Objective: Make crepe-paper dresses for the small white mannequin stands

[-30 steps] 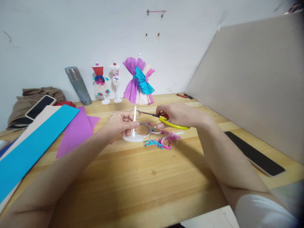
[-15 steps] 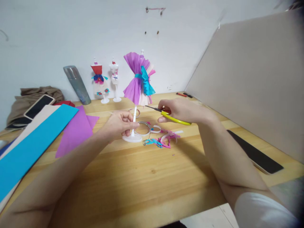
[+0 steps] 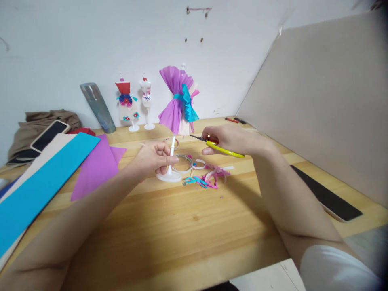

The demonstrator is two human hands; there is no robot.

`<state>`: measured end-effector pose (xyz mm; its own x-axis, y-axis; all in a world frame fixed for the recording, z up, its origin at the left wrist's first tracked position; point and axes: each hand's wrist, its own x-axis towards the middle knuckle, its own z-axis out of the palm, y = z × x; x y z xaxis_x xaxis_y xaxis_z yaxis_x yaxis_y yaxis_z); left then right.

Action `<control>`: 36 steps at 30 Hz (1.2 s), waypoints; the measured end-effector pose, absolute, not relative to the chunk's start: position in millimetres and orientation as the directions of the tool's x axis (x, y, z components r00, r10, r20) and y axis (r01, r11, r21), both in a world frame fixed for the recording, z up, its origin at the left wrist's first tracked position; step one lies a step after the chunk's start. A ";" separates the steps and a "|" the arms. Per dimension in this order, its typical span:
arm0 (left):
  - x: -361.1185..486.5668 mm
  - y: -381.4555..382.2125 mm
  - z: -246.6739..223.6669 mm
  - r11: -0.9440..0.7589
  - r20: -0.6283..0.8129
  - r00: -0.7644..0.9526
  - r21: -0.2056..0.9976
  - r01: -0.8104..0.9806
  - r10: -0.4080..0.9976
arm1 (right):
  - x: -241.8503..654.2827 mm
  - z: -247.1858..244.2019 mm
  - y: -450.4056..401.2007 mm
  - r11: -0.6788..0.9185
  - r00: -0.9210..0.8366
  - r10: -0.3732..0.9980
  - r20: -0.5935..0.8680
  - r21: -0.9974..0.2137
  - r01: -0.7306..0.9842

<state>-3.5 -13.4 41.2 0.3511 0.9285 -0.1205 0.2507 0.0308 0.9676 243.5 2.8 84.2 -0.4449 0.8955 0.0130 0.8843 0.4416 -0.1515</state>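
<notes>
Head view: left hand (image 3: pixel 153 158) pinches mannequin stand (image 3: pixel 170 161); right hand (image 3: pixel 233 139) clasps scissors (image 3: pixel 216 146); blades could nick paper dress (image 3: pixel 178 101).

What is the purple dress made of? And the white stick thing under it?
The purple dress looks like crepe paper: matte, with fine pleats fanning out from a blue band. The white stand in the left hand looks like smooth, slightly glossy plastic.
</notes>
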 end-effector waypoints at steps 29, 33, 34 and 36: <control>-2.8 -14.3 40.7 0.031 -0.143 0.343 0.950 0.311 0.928 | 243.0 82.2 2.7 0.436 -0.441 0.897 -0.018 -0.115 0.892; -2.7 -14.9 40.6 0.039 -0.159 0.341 0.942 0.334 0.926 | 242.3 82.8 2.3 0.435 -0.439 0.899 -0.013 -0.106 0.894; -2.7 -14.9 40.8 0.039 -0.162 0.341 0.939 0.341 0.926 | 241.7 83.1 1.9 0.430 -0.434 0.901 -0.018 -0.103 0.897; -2.4 -15.0 41.6 0.035 -0.163 0.342 0.936 0.350 0.925 | 240.5 83.9 1.1 0.423 -0.427 0.904 -0.031 -0.095 0.901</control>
<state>-2.4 -15.0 41.6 0.3424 0.9254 -0.1628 0.3498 0.0352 0.9362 240.5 1.1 83.9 -0.4269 0.9038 -0.0306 0.9014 0.4225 -0.0949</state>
